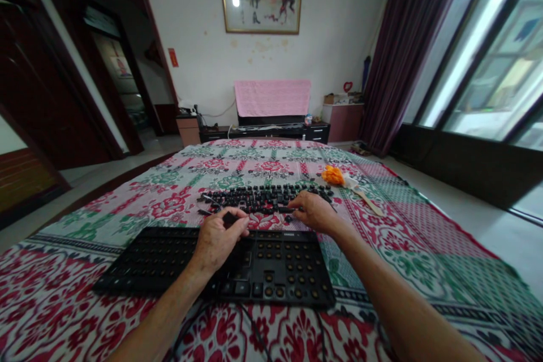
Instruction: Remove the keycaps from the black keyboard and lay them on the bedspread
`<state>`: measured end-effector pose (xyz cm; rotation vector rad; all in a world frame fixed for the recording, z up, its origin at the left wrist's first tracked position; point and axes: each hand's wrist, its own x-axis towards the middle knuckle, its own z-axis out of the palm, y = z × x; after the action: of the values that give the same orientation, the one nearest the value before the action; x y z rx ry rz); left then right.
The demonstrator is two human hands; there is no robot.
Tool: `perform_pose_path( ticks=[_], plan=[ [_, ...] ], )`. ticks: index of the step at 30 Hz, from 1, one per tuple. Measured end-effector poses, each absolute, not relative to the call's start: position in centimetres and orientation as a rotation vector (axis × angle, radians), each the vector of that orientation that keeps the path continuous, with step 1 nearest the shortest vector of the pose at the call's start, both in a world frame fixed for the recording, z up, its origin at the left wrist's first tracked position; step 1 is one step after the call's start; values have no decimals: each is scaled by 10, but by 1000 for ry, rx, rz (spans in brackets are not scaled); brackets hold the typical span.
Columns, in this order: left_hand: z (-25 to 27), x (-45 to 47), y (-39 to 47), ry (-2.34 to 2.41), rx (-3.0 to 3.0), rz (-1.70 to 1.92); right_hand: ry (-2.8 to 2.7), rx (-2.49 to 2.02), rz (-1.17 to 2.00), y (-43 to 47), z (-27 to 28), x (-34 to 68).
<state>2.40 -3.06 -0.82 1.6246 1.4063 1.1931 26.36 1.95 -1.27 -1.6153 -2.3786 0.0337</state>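
A black keyboard (pixel 169 257) lies in front of me with most of its keycaps off, exposing rows of key mounts; a few keys remain along its near edge. My left hand (pixel 218 237) is above the keyboard's far edge, fingers closed around a slim dark tool (pixel 229 218) with thin prongs pointing left; its exact kind is unclear. Beyond the keyboard, loose black keycaps (pixel 254 198) are spread in rough rows. My right hand (pixel 311 211) reaches to their right side, its fingertips pinched at a dark keycap, partly hidden by the fingers.
A patterned red, green and white cloth (pixel 271 167) covers the table. Right of the keycaps lies a brush with a wooden handle (pixel 369 202), next to something orange and fluffy (pixel 333 175). The keyboard's cable (pixel 254 325) runs toward me. A low cabinet (pixel 316 133) stands beyond.
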Motion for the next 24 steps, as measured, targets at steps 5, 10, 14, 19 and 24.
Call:
perform_pose_path(
  ticks=[5,10,14,19,24],
  plan=[
    [-3,20,-31,1352,1543,1021,-2493,-1595,35,19,-18,259],
    [-2,18,-32,1326,1553,915,-2487,-1677,-13,17,-19,253],
    [4,15,-33,1312,1581,852,-2470,-1723,-42,17,-16,256],
    [17,5,-41,1180,1615,586,-2384,-1546,-18,12,-11,246],
    [28,-3,-52,1093,1638,313,-2294,-1219,255,-10,-11,205]
  ],
)
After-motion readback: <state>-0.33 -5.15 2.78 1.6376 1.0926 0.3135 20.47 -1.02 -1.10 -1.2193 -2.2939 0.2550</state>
